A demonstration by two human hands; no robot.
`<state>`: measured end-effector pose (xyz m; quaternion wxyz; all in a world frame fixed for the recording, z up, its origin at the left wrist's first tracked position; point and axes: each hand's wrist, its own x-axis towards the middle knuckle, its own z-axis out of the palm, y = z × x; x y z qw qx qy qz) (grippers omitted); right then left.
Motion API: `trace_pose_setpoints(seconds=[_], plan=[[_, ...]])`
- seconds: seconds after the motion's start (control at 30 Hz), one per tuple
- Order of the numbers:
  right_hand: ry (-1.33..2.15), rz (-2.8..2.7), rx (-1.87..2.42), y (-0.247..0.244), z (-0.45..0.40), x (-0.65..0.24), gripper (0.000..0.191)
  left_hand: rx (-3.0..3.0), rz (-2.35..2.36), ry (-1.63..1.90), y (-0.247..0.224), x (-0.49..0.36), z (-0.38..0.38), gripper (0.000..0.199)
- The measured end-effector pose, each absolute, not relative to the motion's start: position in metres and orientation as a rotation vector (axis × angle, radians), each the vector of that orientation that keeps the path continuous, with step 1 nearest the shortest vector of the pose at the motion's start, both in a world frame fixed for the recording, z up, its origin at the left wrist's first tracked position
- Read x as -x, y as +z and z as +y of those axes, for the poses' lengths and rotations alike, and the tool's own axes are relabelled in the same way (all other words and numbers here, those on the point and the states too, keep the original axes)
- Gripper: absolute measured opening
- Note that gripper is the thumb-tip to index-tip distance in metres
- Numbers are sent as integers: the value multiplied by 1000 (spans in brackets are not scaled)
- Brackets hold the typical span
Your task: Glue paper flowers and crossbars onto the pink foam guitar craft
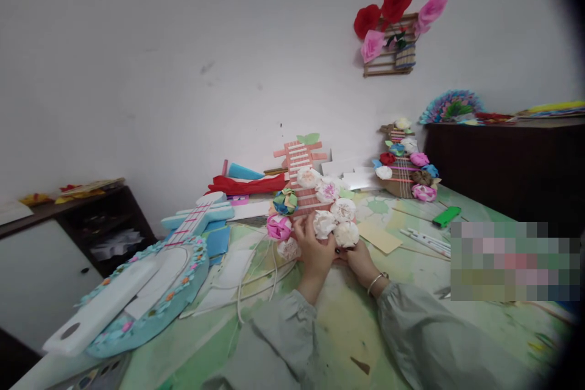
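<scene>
A pink cardboard craft lute (305,198) leans upright before me, with pale strips across its neck and a green paper leaf on top. Crumpled white paper flowers (343,211) cover its body, with a pink paper flower (278,227) and a blue-green one (285,202) on the left side. My left hand (314,251) grips the lower body, fingers curled against its front below the white flowers. At the bottom right edge, my right hand (364,264), with a bracelet at the wrist, pinches the lute; its fingertips are partly hidden.
A light-blue craft lute (150,283) with a white strip-shaped object (109,304) on it lies left. A white cord (241,292) loops beside my left hand. A green box cutter (446,216), white sticks (425,242) and another flowered lute (402,170) are on the right.
</scene>
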<state>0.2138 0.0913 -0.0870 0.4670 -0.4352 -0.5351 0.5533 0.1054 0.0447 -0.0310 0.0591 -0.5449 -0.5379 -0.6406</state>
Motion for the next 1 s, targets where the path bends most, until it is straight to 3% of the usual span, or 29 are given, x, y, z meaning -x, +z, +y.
trace_pose_setpoints(seconds=[0.27, 0.73, 1.0], plan=[[1232, -1288, 1070, -86, 90, -214, 54, 1596, -1639, -1938, -16, -102, 53, 59], [1235, -1290, 1077, -89, 92, -214, 49, 1531, -1569, -1951, -11, -97, 53, 42], [1335, -1342, 1075, -84, 88, -214, 50, 1511, -1557, -1503, -4, -78, 42, 49]])
